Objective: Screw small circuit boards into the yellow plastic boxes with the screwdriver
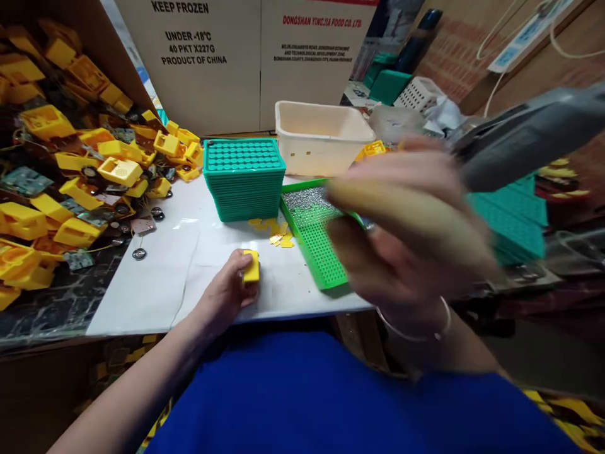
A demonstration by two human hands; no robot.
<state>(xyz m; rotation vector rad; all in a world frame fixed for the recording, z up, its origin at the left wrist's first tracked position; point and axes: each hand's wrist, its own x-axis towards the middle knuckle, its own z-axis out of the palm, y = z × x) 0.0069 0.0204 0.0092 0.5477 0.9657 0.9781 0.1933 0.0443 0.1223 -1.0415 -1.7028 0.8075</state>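
My left hand (231, 287) is closed around a small yellow plastic casing (251, 267) just above the white work surface, thumb on its edge. Smeared by motion, my right hand (411, 233) is raised over the right side of the bench, its fingers curled. From behind it a grey electric screwdriver (529, 139) slants to the upper right, apparently in its grip; the fingers partly hide its front end. Below and left of that hand lies a green perforated tray (321, 252) with many small metal screws (307, 199) at its far end.
A stack of teal trays (246, 189) stands behind my left hand, with yellow flat pieces (278, 233) in front. Yellow casings with wires and circuit boards (85, 189) are heaped at left. Further back are a white plastic bin (321, 148) and a large carton (212, 88).
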